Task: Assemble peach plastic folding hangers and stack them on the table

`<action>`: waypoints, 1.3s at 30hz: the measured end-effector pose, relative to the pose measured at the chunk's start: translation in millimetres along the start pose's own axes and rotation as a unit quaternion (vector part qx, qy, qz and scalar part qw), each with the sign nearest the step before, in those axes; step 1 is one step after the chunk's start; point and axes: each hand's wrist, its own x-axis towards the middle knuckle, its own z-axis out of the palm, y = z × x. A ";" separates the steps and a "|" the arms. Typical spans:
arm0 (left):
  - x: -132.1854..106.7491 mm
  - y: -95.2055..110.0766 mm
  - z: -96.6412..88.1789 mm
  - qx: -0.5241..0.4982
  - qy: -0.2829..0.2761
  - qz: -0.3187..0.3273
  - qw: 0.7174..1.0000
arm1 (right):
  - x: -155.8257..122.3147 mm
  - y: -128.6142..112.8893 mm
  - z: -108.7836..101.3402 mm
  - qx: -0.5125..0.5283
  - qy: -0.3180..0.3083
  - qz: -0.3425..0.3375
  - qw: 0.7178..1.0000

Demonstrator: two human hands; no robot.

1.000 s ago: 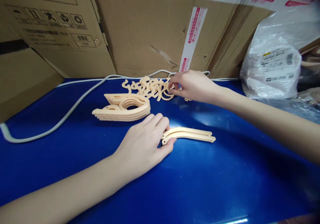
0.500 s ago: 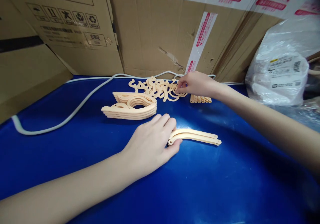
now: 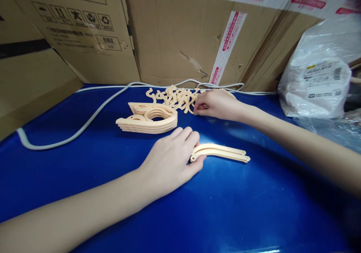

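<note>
My left hand (image 3: 172, 160) rests on the blue table (image 3: 113, 192), fingers curled round the left end of two peach curved plastic arms (image 3: 222, 152) lying side by side. My right hand (image 3: 216, 104) reaches to the back, fingers pinched at the right edge of a heap of peach hook pieces (image 3: 173, 96); what it grips is hidden. A stack of peach hanger bodies (image 3: 148, 119) lies just left of both hands.
Cardboard boxes (image 3: 175, 34) wall the back and left. A white cable (image 3: 81, 123) runs along the table's far edge and curves left. A white plastic bag (image 3: 318, 80) with a barcode label sits at the right.
My right hand has dropped from the hook heap's top edge down to its right side, covering the small row of peach pieces seen before. My left hand stays on the curved arms.
</note>
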 end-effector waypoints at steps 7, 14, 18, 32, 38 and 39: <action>-0.9 1.3 -1.1 0.004 0.000 0.002 1.000 | -14.1 0.7 -2.0 0.059 -0.014 0.015 0.998; -1.4 0.2 0.4 -0.007 0.017 0.009 1.000 | -62.0 5.4 3.7 0.146 -0.015 -0.002 0.989; -1.0 1.3 1.1 -0.009 0.021 0.006 1.000 | -96.0 7.9 4.7 0.193 -0.015 -0.002 0.981; 7.0 8.5 5.7 -0.033 0.045 0.013 0.998 | -147.5 21.1 10.5 0.288 -0.021 0.065 0.955; 8.8 11.8 5.4 -0.030 0.043 0.008 0.999 | -151.5 20.0 13.1 0.290 0.011 0.067 0.955; 9.2 12.2 5.4 -0.032 0.041 0.005 0.999 | -151.8 19.7 13.1 0.285 0.014 0.066 0.956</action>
